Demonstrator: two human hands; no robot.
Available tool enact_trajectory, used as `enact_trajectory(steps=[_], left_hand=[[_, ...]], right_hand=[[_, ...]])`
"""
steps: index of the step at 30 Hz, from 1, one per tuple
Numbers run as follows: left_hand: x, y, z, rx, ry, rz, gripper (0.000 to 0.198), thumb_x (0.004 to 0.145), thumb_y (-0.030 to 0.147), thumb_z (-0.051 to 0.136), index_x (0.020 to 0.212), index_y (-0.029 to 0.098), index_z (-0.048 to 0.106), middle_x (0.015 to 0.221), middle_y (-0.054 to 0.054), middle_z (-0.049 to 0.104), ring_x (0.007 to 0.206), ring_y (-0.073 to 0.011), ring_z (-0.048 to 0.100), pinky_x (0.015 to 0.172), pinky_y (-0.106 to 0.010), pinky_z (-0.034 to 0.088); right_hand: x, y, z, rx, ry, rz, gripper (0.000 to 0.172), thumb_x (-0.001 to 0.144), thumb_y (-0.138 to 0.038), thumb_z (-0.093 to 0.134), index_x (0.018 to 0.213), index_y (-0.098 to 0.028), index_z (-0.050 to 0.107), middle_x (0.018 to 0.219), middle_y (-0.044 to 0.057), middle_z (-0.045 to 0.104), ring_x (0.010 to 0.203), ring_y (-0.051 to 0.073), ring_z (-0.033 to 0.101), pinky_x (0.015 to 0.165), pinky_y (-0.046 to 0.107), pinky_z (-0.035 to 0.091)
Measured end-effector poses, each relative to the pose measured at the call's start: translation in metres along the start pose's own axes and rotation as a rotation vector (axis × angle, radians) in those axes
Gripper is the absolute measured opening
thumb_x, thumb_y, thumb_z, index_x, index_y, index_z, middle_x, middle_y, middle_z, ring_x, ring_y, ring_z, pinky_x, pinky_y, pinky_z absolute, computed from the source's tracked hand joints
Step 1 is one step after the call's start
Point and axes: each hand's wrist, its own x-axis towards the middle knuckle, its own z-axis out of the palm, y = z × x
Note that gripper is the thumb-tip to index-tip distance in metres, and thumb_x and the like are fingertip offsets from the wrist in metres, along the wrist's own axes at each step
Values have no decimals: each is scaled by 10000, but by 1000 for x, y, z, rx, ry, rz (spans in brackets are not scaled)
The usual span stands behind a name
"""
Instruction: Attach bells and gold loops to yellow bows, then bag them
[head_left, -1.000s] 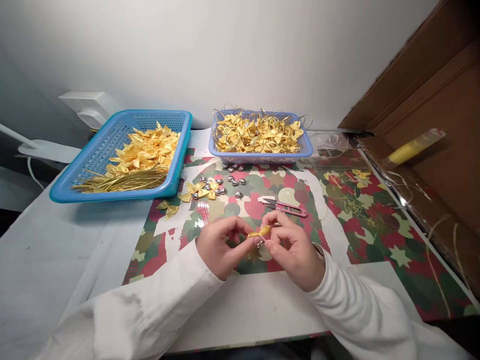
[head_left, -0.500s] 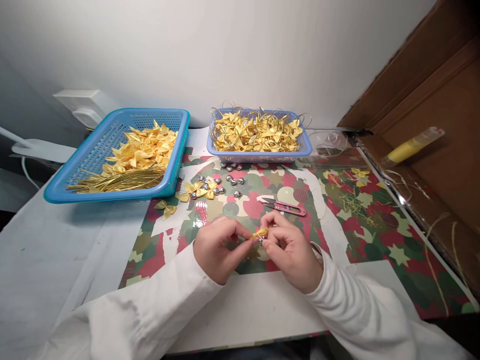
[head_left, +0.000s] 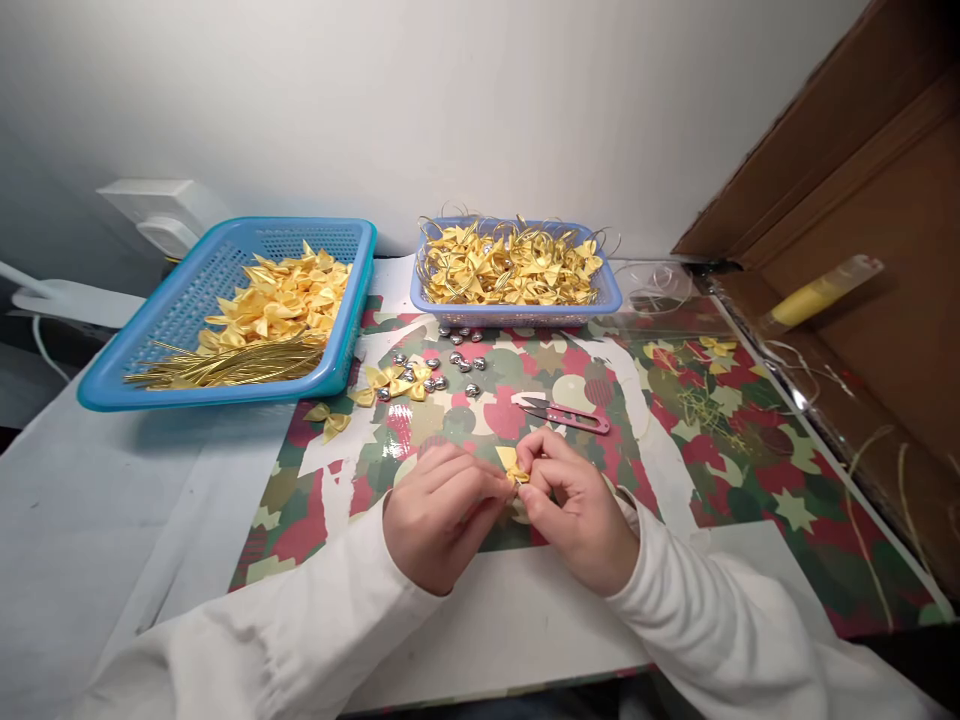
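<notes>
One white table (head_left: 75, 520) carries a patterned sheet (head_left: 450, 425) in red, green and cream, torn pale in places. Upon it or beside it stand two perforated baskets: at the left, the larger blue basket (head_left: 176, 310), holding a heap of yellow bows (head_left: 289, 295) and a bundle of gold cords (head_left: 232, 364); near the wall, a smaller violet basket (head_left: 517, 316), filled with yellow bows bearing gold loops. Left hand (head_left: 448, 510): fingertips drawn together in a narrow pinch. Right hand (head_left: 574, 515): thumb and forefinger likewise pinched. Pink-handled snips (head_left: 566, 414) lie just beyond the right hand. The held bow (head_left: 510, 462) sits between both hands' fingertips, in front of the snips; detail beneath it is largely covered. Silver bells (head_left: 472, 390) lie scattered before the violet basket.
</notes>
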Motion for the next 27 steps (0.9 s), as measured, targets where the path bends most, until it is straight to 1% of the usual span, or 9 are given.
enact_trajectory(steps=[4, 8, 10, 12, 15, 19, 23, 25, 27], left_hand=[[0, 1, 1, -7, 73, -91, 132, 772, 53, 594, 794, 183, 604, 718, -29, 655, 651, -144, 593, 607, -279, 481], [-5, 0, 4, -91, 68, -169, 123, 794, 76, 584, 826, 193, 608, 912, -69, 692, 815, -162, 657, 688, -267, 530], [-8, 0, 6, -153, 67, -217, 133, 810, 79, 568, 838, 203, 604, 943, -67, 715, 810, -153, 672, 682, -253, 541], [-10, 1, 8, -203, 76, -289, 132, 828, 92, 551, 835, 211, 606, 910, -58, 730, 722, -136, 671, 617, -236, 540], [-11, 3, 9, -196, 107, -394, 120, 824, 110, 565, 803, 215, 618, 753, -17, 719, 572, -102, 615, 523, -209, 500], [-8, 7, 11, -238, 184, -543, 63, 758, 148, 652, 747, 193, 609, 622, 18, 647, 533, -99, 586, 516, -204, 487], [-2, 11, 12, -434, 170, -735, 117, 777, 252, 648, 710, 168, 603, 563, 3, 621, 493, -116, 588, 450, -208, 464], [0, 12, 11, -518, 151, -820, 174, 781, 297, 648, 680, 160, 606, 525, 10, 590, 455, -102, 543, 414, -202, 423], [2, 11, 12, -600, 134, -897, 216, 765, 323, 664, 639, 158, 601, 498, 23, 562, 434, -84, 490, 408, -197, 390]], right_hand=[[1, -2, -2, 37, -16, -23, 256, 775, -146, 509, 548, -180, 396, 828, 22, 451, 786, 147, 475, 730, 299, 384], [0, -1, -3, 55, -24, -33, 262, 791, -170, 512, 551, -179, 408, 842, 27, 460, 791, 151, 480, 740, 309, 389], [0, -1, -3, 55, -16, -34, 266, 791, -176, 516, 549, -178, 405, 842, 27, 460, 790, 151, 481, 744, 311, 393], [0, -1, -3, 49, -8, -30, 265, 788, -177, 519, 548, -178, 405, 848, 28, 457, 784, 148, 484, 743, 309, 399], [-1, -4, -4, 26, 19, -19, 265, 790, -171, 520, 551, -177, 407, 909, 41, 480, 779, 143, 492, 744, 307, 412], [-2, -10, -4, -33, 72, -32, 253, 808, -163, 527, 564, -176, 462, 1053, 69, 542, 829, 151, 528, 779, 311, 425], [-1, -9, -4, -59, 86, -39, 241, 849, -188, 517, 607, -188, 510, 804, 44, 569, 751, 150, 543, 667, 285, 429], [0, -7, -4, -64, 110, -23, 254, 867, -208, 510, 613, -189, 503, 684, 18, 538, 668, 140, 519, 615, 279, 412], [1, -4, -4, -55, 150, 8, 272, 878, -231, 505, 609, -187, 499, 646, 11, 525, 638, 138, 504, 609, 284, 406]])
